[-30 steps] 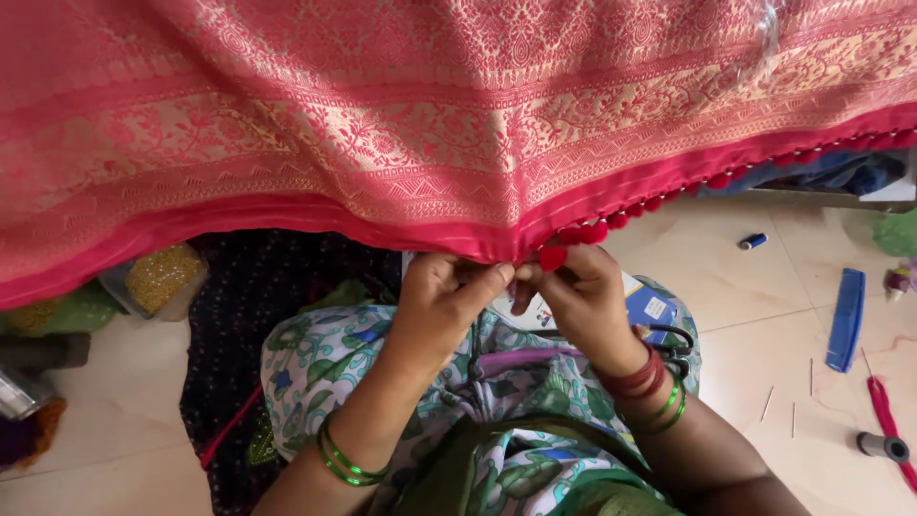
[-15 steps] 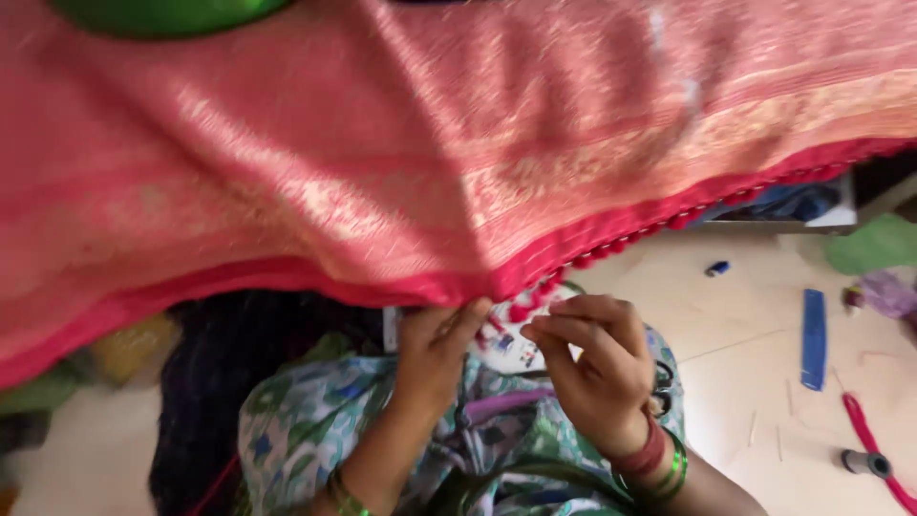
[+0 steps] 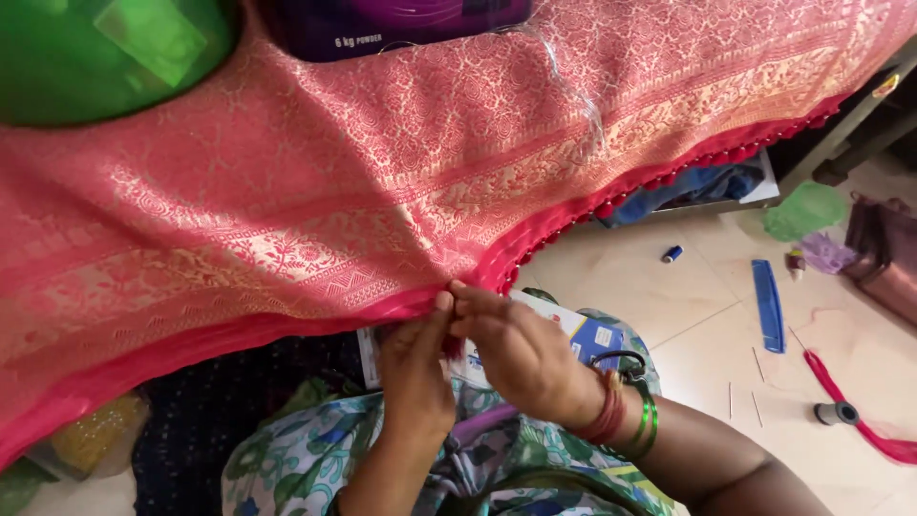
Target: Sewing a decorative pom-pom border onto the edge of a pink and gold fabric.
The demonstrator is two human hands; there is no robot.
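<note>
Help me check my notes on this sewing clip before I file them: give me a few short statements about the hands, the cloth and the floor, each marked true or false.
1. Both hands pinch the red lower edge of the pink and gold brocade cloth. True: the left hand and right hand meet at the hem.
2. The right wrist is bare. False: it wears red and green bangles.
3. A flat blue plastic comb lies on the tiled floor. True.
4. The small blue thread spool sits on top of the cloth. False: it lies on the floor, apart from the cloth.
5. A green round plastic tub shows at the top left. True.
</note>
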